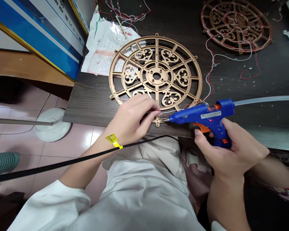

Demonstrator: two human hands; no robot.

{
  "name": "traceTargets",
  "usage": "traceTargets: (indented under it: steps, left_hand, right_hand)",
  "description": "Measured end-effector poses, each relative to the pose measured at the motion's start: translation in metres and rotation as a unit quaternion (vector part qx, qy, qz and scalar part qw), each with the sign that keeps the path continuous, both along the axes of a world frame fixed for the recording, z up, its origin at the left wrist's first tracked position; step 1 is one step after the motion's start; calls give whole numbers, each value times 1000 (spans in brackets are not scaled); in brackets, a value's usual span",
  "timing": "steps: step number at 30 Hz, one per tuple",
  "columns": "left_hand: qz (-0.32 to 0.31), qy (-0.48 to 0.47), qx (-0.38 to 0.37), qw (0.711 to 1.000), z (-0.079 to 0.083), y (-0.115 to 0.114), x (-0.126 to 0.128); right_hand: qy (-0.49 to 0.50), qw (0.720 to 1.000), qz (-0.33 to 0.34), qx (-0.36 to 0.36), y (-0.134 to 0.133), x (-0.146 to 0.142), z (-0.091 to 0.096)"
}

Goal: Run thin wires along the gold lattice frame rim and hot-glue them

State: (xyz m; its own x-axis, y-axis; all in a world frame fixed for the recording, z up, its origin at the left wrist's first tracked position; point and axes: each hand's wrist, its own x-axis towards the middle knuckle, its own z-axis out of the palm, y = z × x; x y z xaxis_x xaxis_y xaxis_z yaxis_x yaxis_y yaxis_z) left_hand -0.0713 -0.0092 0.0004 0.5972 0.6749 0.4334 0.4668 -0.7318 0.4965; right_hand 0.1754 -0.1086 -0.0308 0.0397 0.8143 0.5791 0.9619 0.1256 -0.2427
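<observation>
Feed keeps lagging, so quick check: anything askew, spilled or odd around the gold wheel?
Nothing damaged or spilled. A black cord lies across the wrist of the left hand, which pinches a wire at the near rim of the wheel beside the glue gun in the right hand. White scraps dot the table near the loose wires.

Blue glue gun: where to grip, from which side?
Grip the glue gun by its handle from the near side, as the right hand does: it hangs toward the person, orange trigger at its front. The nozzle points left at the left hand pinching wire; the glue stick juts right.
</observation>
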Motion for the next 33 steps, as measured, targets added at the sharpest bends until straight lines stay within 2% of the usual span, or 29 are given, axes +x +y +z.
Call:
traceTargets:
  steps: [10, 33]
  left_hand:
    - [1, -2, -6, 1000, 1, 0, 0]
    - [1, -2, -8, 1000, 0, 0, 0]
  right_hand:
    - [-51, 998, -23, 15, 0, 0, -3]
    - [-82, 995, 17, 53, 0, 3, -3]
